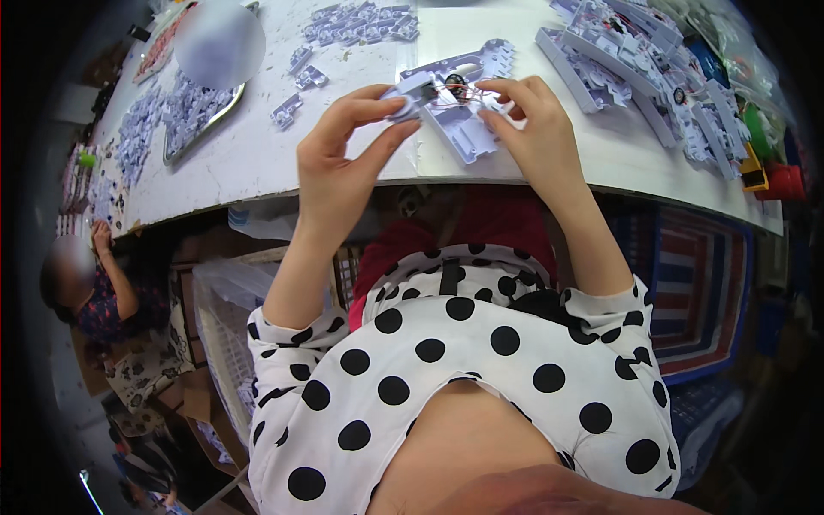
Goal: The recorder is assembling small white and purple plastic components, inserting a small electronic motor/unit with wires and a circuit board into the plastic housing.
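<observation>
My left hand (348, 146) pinches a small white plastic part (410, 96) between thumb and fingertips. Thin reddish wires (442, 105) run from beside that part to a round black component (456, 86). Just to the right, a long white plastic housing (468, 136) is tilted toward me, its hollow inner side showing. My right hand (539, 124) closes on this housing's right edge with the thumb, its index fingertip at the wires. What lies under those right fingertips is partly hidden. Behind, a second white housing with a toothed end (496, 58) lies on the table.
Small white parts (360, 24) lie in a cluster at the back, with a few loose nearer. A metal tray (206, 124) of small parts stands left. Stacked white housings (635, 69) fill the right, beside a red container (781, 182). Another person (107, 287) sits at left.
</observation>
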`<state>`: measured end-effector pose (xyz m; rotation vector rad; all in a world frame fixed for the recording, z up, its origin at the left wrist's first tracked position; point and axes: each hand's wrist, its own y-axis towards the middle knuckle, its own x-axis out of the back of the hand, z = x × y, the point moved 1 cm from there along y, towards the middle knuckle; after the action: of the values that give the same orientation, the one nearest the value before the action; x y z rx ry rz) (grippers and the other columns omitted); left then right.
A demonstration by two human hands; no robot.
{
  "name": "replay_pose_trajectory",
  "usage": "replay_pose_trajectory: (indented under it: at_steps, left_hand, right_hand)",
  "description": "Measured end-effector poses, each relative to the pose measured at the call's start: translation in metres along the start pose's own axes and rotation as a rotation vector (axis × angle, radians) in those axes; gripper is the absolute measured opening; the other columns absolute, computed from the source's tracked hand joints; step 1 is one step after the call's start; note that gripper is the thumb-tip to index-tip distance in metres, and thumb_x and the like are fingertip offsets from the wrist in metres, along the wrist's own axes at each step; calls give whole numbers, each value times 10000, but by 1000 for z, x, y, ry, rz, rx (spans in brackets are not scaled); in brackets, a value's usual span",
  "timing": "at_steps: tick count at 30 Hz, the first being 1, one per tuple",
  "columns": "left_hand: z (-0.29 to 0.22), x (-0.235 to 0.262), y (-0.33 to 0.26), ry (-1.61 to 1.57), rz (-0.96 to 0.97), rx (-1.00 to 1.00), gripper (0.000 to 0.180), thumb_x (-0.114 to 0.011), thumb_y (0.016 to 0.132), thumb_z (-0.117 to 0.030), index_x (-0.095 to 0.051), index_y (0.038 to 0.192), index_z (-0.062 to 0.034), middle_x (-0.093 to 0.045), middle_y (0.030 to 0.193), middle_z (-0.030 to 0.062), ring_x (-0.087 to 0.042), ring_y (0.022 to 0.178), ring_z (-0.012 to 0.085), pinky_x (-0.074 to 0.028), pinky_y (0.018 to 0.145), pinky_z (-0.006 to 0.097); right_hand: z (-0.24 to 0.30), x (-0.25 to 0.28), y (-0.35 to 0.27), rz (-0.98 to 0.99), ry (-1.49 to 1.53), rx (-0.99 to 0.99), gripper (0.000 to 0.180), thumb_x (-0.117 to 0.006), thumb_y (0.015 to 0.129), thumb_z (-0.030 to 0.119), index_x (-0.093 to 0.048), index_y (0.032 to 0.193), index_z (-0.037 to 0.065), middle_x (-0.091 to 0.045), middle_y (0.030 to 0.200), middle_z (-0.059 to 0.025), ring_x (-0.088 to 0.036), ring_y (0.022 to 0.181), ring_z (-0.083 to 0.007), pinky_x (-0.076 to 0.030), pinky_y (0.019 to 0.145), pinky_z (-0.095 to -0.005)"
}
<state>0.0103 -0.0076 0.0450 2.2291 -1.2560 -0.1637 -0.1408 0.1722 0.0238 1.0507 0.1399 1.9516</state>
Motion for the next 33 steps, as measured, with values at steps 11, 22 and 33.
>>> replay_pose_trajectory:
  at_steps: [11,22,33]
  left_hand:
    - [2,-64,-12,798,58,-246,287,-825,825,-166,-762,1099,-110,-685,1111,154,-636,1054,308,-502,925,383]
    - [8,-28,-3,526,-105,-59,209,-640,974,-86,-724,1163,-61,-647,1103,135,-604,1068,290,-466,957,388]
    - [45,0,-14,639,-282,97,250,-626,989,-73,-690,1225,-27,-706,1078,102,-659,986,188,-500,917,336]
  right_hand:
    - [-8,1,-1,-147,128,80,341,-709,845,20,-695,1180,84,-640,1086,-140,-636,986,-309,-519,846,-397]
    - [19,-14,-50,-157,-42,90,355,-845,750,146,-644,1035,79,-569,1108,-119,-584,993,-312,-516,828,-413]
    - [4,-4,-41,-130,105,-24,156,-756,819,29,-651,933,46,-663,1202,-135,-636,1115,-336,-529,905,-401]
